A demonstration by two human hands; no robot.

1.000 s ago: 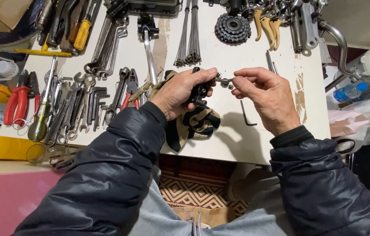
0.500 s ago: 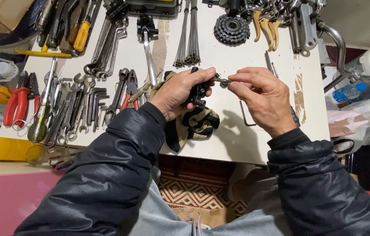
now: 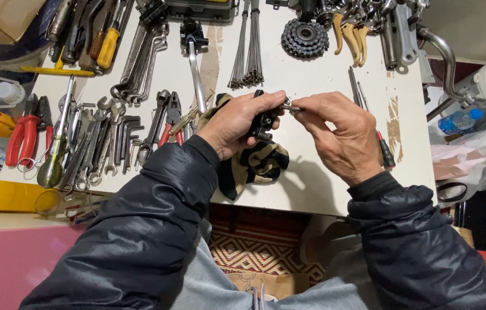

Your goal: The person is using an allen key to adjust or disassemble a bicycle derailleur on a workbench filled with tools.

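Observation:
My left hand [image 3: 237, 123] grips a small black metal bicycle part [image 3: 263, 123] above a white table [image 3: 312, 189]. My right hand [image 3: 343, 135] pinches a small silver bolt [image 3: 290, 107] that sticks out of the top of that part. Both hands meet over a black and beige striped cloth [image 3: 257, 166] lying on the table. Both sleeves are dark padded jacket.
Wrenches [image 3: 111, 143], pliers [image 3: 165, 117], red-handled cutters [image 3: 22, 138] and screwdrivers [image 3: 53, 155] crowd the left half of the table. Spokes [image 3: 249, 51], a sprocket cluster [image 3: 305, 37] and yellow tyre levers [image 3: 349, 34] lie at the back. Two thin screwdrivers [image 3: 384, 146] sit beside my right hand.
The hands have stayed together over the cloth. My right fingers have shifted slightly on the silver bolt; nothing else moved.

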